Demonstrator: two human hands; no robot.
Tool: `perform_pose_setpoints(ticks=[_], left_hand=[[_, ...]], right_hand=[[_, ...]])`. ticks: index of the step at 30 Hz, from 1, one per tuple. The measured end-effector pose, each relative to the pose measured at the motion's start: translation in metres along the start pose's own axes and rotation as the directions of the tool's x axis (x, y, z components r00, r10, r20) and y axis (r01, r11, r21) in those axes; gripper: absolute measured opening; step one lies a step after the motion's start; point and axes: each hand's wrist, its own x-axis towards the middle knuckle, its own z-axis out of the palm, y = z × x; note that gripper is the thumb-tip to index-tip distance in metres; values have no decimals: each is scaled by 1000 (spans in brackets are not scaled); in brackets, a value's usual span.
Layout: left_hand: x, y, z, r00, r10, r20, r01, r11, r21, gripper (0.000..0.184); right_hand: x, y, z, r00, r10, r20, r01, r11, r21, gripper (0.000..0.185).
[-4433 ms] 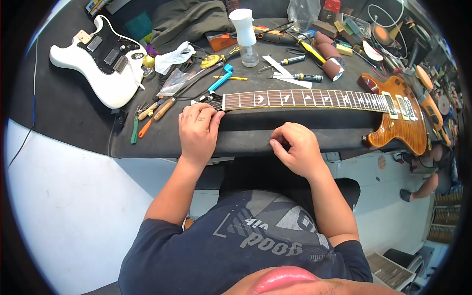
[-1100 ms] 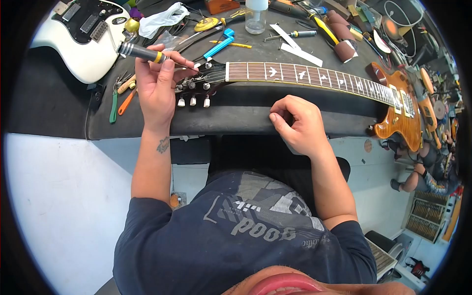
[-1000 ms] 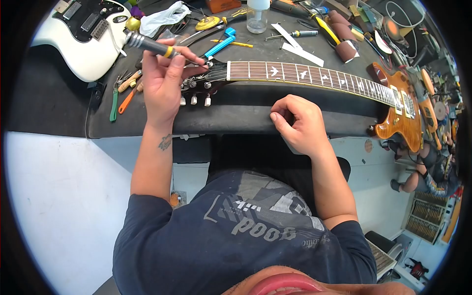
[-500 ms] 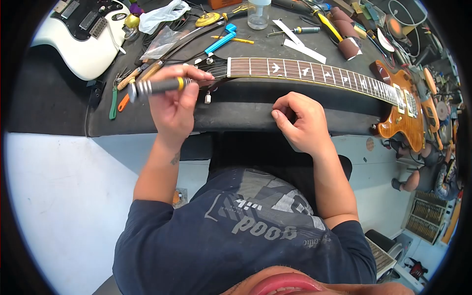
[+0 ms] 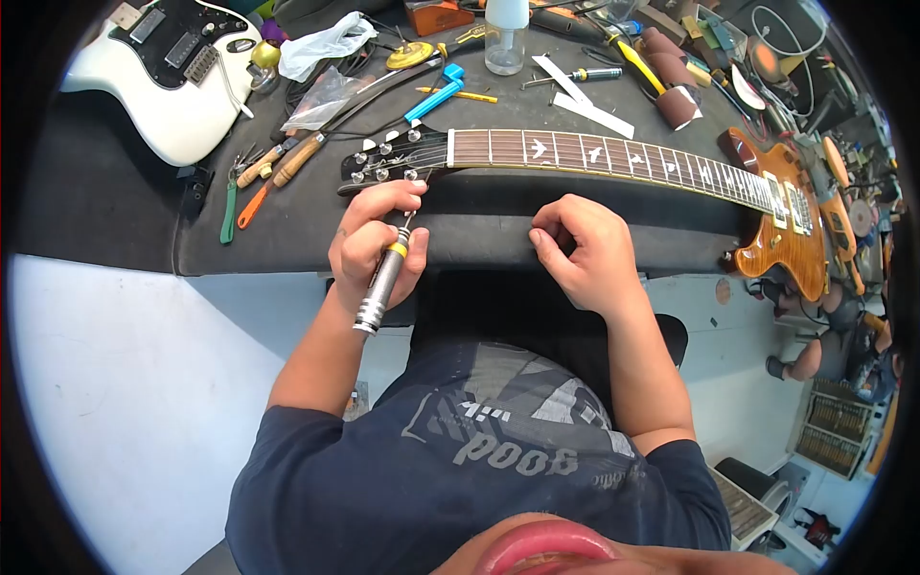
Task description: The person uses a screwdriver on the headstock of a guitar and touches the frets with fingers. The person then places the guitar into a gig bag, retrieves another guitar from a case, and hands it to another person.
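Observation:
My left hand [image 5: 379,244] is wrapped round a screwdriver [image 5: 381,292] with a grey ribbed handle and a yellow band. Its handle end points toward me, and the thin shaft reaches up beside my fingers. Those fingers are at the near edge of the black headstock [image 5: 395,160], by its metal tuners; whether the tip touches a tuner I cannot tell. The headstock belongs to an amber electric guitar [image 5: 786,225], whose inlaid neck [image 5: 613,156] runs across the bench. My right hand [image 5: 585,244] is loosely curled at the bench's front edge, nothing visible in it.
A white guitar body [image 5: 172,86] lies at the far left. Wooden-handled tools [image 5: 287,165], a pencil [image 5: 460,94], a blue string winder [image 5: 436,98], a jar [image 5: 505,43] and white strips [image 5: 594,115] lie behind the neck. Another person's leg [image 5: 805,359] shows at right.
My left hand has dropped toward me, and the screwdriver has swung from sideways to pointing up at the headstock, which now shows more. My right hand stays in nearly the same place.

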Motion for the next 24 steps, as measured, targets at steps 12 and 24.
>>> perform_pose_setpoints(ticks=[12, 24], left_hand=[[3, 2, -2, 995, 9, -104, -12, 999, -31, 41], [32, -37, -46, 829, -543, -132, 418, 759, -499, 21]], right_hand=[[2, 1, 1, 1000, -20, 1, 20, 1000, -24, 10], [1, -2, 1, 1000, -18, -1, 18, 999, -33, 10]])
